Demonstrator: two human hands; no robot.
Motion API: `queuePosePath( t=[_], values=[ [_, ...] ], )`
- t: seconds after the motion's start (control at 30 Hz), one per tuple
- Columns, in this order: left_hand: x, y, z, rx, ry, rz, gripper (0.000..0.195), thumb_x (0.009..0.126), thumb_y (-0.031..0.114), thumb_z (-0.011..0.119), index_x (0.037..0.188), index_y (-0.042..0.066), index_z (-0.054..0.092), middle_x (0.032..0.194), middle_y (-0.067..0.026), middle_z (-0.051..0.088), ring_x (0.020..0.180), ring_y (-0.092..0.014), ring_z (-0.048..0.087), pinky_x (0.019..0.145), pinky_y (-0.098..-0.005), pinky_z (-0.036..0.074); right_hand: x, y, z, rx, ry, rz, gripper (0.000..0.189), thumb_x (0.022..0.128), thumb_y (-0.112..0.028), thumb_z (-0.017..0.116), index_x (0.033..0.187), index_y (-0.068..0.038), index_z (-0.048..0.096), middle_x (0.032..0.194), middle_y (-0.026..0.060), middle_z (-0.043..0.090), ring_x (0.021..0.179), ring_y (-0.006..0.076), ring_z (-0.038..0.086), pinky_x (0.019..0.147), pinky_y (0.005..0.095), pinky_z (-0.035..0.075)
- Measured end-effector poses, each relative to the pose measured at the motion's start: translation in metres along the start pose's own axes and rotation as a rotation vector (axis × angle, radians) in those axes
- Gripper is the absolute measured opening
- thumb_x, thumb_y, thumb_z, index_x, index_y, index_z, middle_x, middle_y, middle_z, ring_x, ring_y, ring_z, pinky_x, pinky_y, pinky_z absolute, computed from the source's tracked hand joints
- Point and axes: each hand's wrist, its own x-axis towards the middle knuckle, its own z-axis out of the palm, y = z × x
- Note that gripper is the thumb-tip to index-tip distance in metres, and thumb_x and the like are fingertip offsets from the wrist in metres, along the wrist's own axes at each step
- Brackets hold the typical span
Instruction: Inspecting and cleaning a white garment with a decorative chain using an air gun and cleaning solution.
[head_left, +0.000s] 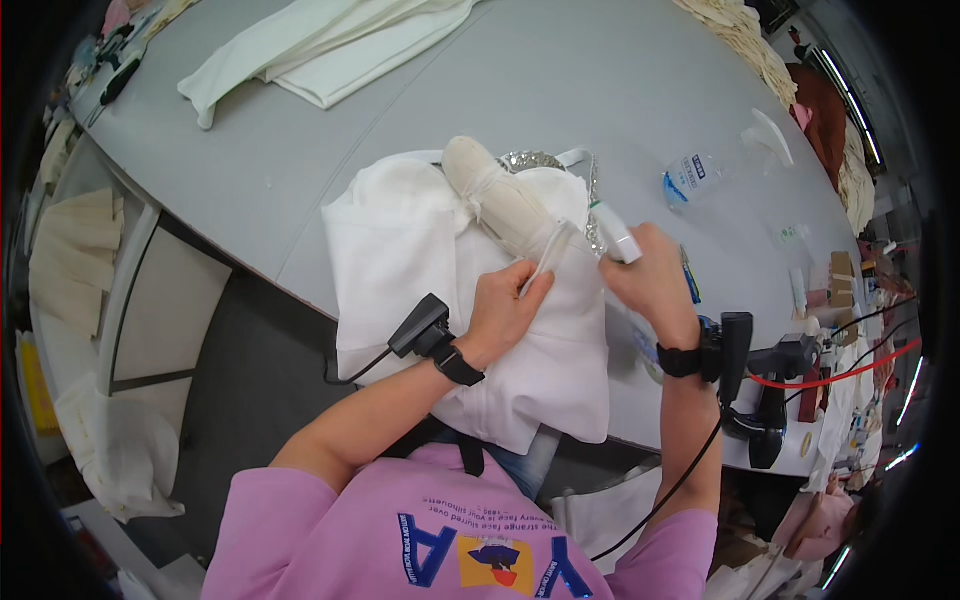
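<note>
A white garment (405, 277) with a silvery trim (532, 160) lies over the front edge of the grey table. On it rests a cream, cloth-wrapped padded form (502, 202) tied with thin string. My left hand (510, 306) pinches a narrow white strip (551, 251) between thumb and fingers near the lower end of the form. To the right, my right hand (649, 277) is closed around a spray bottle, whose white trigger head (616, 234) points toward the form; the bottle's body is mostly hidden below the hand. Both wrists wear black strapped devices with cables.
Folded white fabric (322, 56) lies at the table's far side. A clear bottle with a blue label (688, 180) lies right of the garment, near a white spray head (772, 136). A black clamp-like device (769, 420), a red cable (840, 379) and small boxes occupy the right side.
</note>
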Motion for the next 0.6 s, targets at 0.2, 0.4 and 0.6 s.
queuePosePath(
  t=[0.2,0.4,0.6],
  values=[
    [0.0,-0.007,-0.005,0.042,0.009,0.015,0.024,0.087,0.019,0.062,0.08,-0.004,0.062,0.058,0.0028,0.049,0.056,-0.003,0.039,0.048,-0.0224,0.034,0.021,0.003,-0.048,0.587,0.526,0.131,0.014,0.075,-0.008,0.065,0.085,0.001,0.059,0.07,0.0125,0.058,0.057,0.0149,0.056,0.054,0.0306,0.047],
    [0.002,-0.008,0.004,-0.018,0.029,0.003,0.025,0.086,0.018,0.062,0.075,-0.004,0.058,0.054,-0.0033,0.047,0.054,-0.006,0.036,0.048,-0.0265,0.033,0.008,0.0,-0.036,0.384,0.075,-0.075,0.019,0.066,-0.008,0.065,0.08,0.004,0.061,0.073,0.018,0.061,0.06,0.032,0.061,0.058,0.0345,0.049],
    [0.003,-0.005,-0.001,0.061,-0.027,-0.032,0.026,0.089,0.021,0.061,0.078,-0.003,0.061,0.064,0.0063,0.051,0.059,-0.001,0.039,0.051,-0.0195,0.033,-0.003,-0.003,0.018,0.052,-0.438,0.116,0.017,0.058,-0.007,0.062,0.068,0.007,0.062,0.069,0.0256,0.061,0.067,0.0422,0.062,0.061,0.0418,0.051]
  ],
)
